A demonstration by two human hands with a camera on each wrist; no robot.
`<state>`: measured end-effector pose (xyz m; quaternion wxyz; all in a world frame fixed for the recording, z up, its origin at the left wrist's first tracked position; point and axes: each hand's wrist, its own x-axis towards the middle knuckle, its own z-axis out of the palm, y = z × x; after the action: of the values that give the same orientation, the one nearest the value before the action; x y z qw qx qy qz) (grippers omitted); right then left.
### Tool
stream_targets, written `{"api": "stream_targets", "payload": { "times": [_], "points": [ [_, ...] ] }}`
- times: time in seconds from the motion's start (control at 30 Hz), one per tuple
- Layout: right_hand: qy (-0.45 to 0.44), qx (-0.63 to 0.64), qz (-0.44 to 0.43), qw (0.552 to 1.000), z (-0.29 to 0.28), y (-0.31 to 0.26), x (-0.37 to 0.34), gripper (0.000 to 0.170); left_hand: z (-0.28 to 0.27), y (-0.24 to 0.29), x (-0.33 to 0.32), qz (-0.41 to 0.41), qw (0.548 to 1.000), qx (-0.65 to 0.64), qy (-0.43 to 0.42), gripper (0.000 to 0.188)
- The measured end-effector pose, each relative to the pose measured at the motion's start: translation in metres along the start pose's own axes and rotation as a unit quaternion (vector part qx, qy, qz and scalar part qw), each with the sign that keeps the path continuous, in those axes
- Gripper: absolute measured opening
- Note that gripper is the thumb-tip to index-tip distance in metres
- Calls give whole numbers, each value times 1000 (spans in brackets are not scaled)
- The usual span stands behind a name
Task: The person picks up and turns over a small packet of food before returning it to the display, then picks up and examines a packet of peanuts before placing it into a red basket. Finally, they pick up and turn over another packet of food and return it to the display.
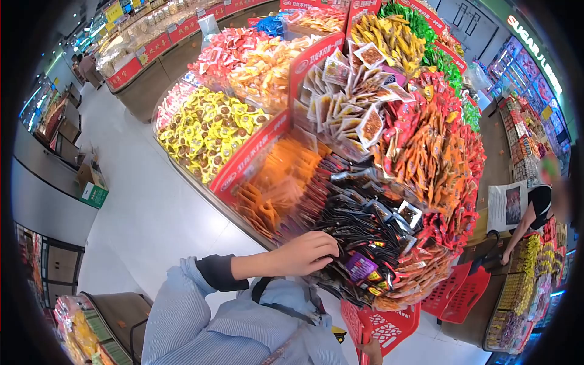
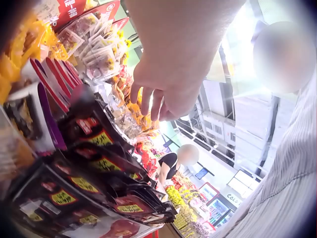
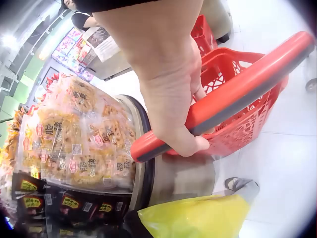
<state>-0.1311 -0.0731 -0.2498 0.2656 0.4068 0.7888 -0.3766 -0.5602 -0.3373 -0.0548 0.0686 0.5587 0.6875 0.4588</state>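
My left hand [image 1: 304, 252] hovers at the near edge of a round snack display, fingers loosely bent and holding nothing. Right beside it lie many black snack packets [image 1: 359, 213], among them a purple one [image 1: 360, 266]. In the left wrist view, the hand [image 2: 168, 94] hangs above those packets, whose black wrappers [image 2: 64, 196] carry yellow labels. My right hand [image 3: 171, 104] grips the red handle [image 3: 242, 89] of a shopping basket [image 3: 247, 126], thumb over the bar. Low in the head view, the same basket hangs beside the display.
Red dividers [image 1: 258, 152] part the display into sections. Orange packets [image 1: 274, 176] and yellow-wrapped sweets [image 1: 210, 131] fill the left side, clear packs [image 3: 79, 134] the near right. Another person [image 1: 535, 207] reaches toward a shelf at right, beside a second red basket [image 1: 459, 292].
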Motion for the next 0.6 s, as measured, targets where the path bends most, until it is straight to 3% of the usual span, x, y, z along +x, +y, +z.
{"api": "stream_targets", "payload": {
  "times": [0.17,0.3,0.43,0.47,0.53,0.6],
  "points": [
    [-7,-32,14,999,33,10,-4,43,-35,-16,-2,16,1000,14,-15,17],
    [-22,-80,36,996,29,-23,-7,51,-54,-20,15,38,998,41,-13,15],
    [-53,-142,34,988,26,-2,4,55,-75,-25,45,69,995,77,13,19],
    [-66,-124,47,989,11,-16,-1,49,-83,-24,55,55,994,88,24,19],
    [-55,48,27,997,-35,-55,-16,33,-98,-27,76,29,992,105,62,17],
    [117,0,0,993,-88,-106,-33,17,-110,-38,100,-12,989,92,116,15]
  ]
}}
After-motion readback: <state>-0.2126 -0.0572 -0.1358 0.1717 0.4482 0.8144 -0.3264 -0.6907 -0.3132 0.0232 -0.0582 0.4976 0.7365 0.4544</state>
